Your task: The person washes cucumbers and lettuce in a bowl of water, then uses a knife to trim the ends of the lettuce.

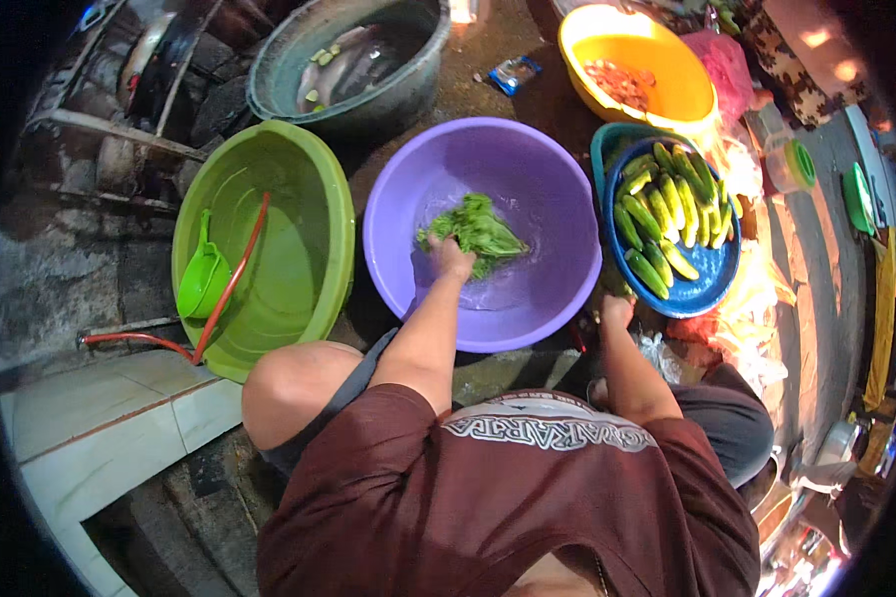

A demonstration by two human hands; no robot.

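Note:
A large purple plastic basin [545, 298] with water in its bottom stands in front of me. My left hand [450, 257] reaches into it and is closed on a bunch of leafy greens [485, 227]. To the right of the basin, low beside the rim of a blue tray [705, 295] of cucumbers [672, 198], is my right hand [617, 309]. Something dark green, not clear to me, lies just above its fingers; whether the hand grips it cannot be told.
On the left a green basin [291, 224] holds a bright green dipper [204, 280] and a red hose [231, 287]. Behind stand a grey tub [269, 82] with fish in water and a yellow basin [679, 67] with reddish pieces. A blue packet [515, 74] lies between them.

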